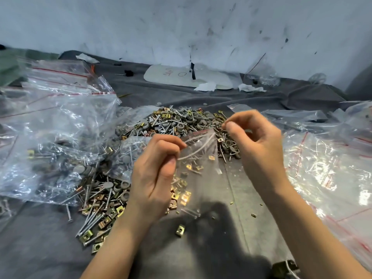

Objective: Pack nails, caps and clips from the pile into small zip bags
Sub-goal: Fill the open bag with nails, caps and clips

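Over grey cloth and hardware pile, pinched zip bag by mouth edges with left hand and right hand, seemingly limp, slippery.

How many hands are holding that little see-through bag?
2. The left hand pinches the small zip bag at its top left. The right hand pinches its top right corner. No other hands show.

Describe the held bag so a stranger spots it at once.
Find the pile on the grey cloth. In front of it, the left hand and right hand pinch a small bag by its top. Only this bag is held up.
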`<action>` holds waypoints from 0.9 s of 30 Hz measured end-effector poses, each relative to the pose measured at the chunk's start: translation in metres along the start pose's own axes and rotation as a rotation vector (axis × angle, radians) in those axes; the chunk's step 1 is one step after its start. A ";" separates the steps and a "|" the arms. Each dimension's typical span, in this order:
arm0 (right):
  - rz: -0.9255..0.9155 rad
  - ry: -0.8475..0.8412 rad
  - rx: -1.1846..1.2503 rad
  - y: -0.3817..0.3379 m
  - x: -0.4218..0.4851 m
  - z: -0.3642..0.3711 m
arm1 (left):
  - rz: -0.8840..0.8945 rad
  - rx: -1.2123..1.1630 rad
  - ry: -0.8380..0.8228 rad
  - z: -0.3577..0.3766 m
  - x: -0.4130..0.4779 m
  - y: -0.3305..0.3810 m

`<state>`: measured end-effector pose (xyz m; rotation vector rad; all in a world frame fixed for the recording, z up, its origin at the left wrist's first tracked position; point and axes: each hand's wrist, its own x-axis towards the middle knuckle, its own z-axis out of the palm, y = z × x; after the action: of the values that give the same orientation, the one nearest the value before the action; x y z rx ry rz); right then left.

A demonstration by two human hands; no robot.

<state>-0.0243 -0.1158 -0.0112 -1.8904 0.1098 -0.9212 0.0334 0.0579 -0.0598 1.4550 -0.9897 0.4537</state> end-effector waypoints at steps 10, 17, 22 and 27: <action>-0.100 -0.599 -0.856 0.061 -0.014 0.031 | -0.170 -0.031 0.101 -0.006 0.004 -0.008; -0.079 -0.858 -1.064 0.052 -0.007 0.011 | -0.199 -0.039 0.085 -0.006 0.000 -0.009; 0.082 -0.551 -0.674 0.014 0.013 -0.020 | -0.202 -0.006 0.095 -0.005 -0.001 -0.008; 0.042 -0.440 -0.040 -0.059 0.032 -0.009 | -0.100 0.001 0.039 -0.009 0.001 -0.004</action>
<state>-0.0252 -0.1069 0.0565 -2.0751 -0.0975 -0.4613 0.0395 0.0658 -0.0600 1.4843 -0.8815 0.4077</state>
